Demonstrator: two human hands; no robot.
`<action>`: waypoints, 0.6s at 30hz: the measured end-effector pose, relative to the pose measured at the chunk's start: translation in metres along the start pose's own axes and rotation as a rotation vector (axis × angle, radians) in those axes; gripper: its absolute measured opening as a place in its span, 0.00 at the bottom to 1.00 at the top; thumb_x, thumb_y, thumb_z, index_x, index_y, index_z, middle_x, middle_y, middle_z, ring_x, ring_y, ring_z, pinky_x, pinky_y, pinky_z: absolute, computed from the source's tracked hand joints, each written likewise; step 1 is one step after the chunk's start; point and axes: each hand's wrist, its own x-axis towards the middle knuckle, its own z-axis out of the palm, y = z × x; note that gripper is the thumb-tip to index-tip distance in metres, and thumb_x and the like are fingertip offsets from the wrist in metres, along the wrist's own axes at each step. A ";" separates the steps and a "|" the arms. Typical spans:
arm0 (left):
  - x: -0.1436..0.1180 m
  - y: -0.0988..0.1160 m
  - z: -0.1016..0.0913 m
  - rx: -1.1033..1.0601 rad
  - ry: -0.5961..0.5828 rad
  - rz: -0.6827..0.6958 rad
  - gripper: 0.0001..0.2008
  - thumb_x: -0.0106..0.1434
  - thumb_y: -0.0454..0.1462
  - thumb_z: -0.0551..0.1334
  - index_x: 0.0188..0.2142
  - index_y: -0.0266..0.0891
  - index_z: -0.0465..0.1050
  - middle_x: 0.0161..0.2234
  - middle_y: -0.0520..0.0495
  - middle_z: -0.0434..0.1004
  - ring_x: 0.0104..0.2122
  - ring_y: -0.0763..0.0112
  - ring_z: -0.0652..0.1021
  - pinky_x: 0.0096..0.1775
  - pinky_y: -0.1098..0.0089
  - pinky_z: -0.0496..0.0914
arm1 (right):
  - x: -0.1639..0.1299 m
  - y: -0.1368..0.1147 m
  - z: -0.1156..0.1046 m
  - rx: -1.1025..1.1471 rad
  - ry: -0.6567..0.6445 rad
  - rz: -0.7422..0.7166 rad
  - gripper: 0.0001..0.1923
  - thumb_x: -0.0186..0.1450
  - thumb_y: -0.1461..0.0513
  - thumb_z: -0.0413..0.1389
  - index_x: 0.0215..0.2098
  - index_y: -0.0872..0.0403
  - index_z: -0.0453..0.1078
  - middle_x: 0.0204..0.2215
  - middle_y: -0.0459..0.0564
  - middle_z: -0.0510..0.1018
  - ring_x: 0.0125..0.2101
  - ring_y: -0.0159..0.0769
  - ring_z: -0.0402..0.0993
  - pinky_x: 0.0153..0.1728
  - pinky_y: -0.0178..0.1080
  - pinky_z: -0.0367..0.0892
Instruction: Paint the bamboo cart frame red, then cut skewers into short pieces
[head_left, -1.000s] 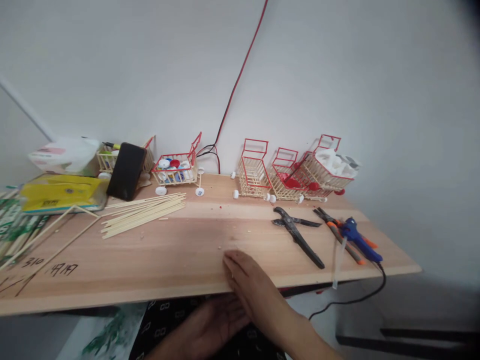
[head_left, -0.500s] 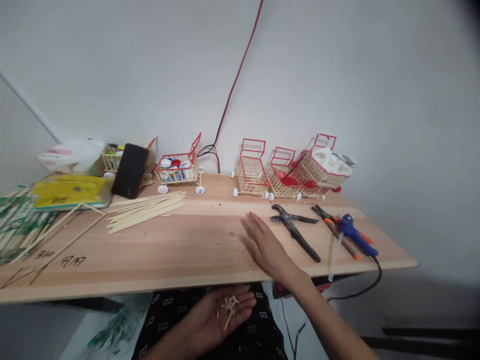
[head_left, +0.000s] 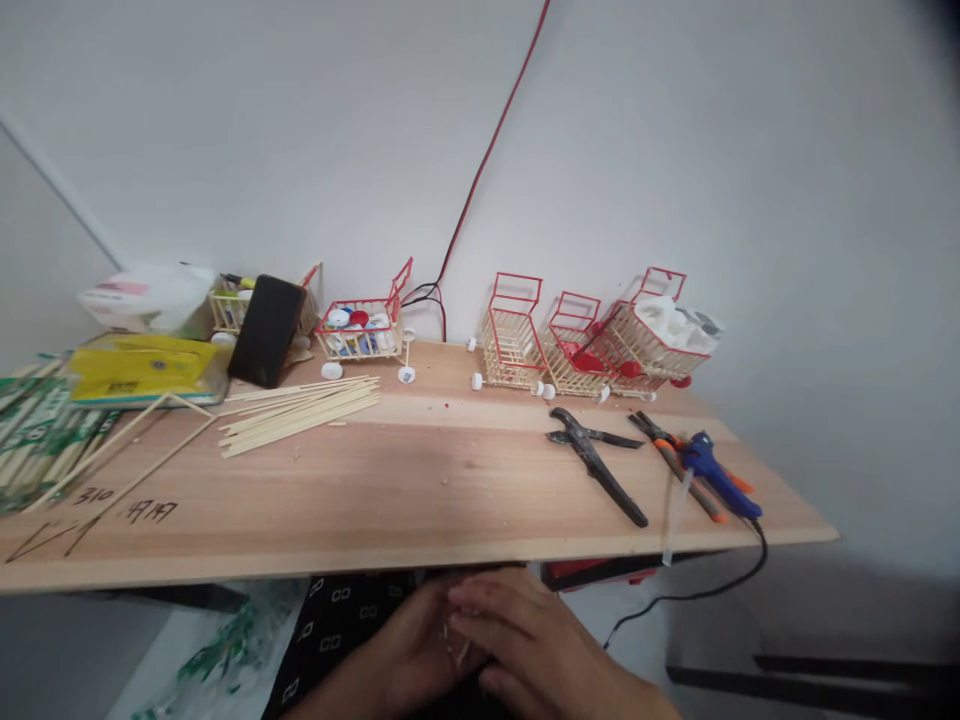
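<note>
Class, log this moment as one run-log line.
hands: left hand and right hand together below the table edge | held: small wood bits | tabletop: pliers, glue gun untouched

One head-worn camera looks forward and down, close over the wooden tabletop (head_left: 420,480), facing the wall (head_left: 300,150).

Wooden tabletop (head_left: 420,500) — skewers (head_left: 300,412), black pliers (head_left: 596,463), blue glue gun (head_left: 716,475), stick carts (head_left: 585,345).

You are viewing soft, even indoor light with faint shadows; edges are bending and darkening, and lower corners are blurring.
</note>
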 end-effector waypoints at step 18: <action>-0.054 0.019 -0.022 -0.095 0.160 0.069 0.09 0.62 0.35 0.59 0.34 0.27 0.73 0.31 0.39 0.76 0.32 0.66 0.78 0.35 0.72 0.70 | 0.045 -0.006 0.037 0.118 -0.002 -0.225 0.18 0.68 0.56 0.50 0.56 0.43 0.65 0.48 0.43 0.77 0.49 0.30 0.72 0.50 0.32 0.67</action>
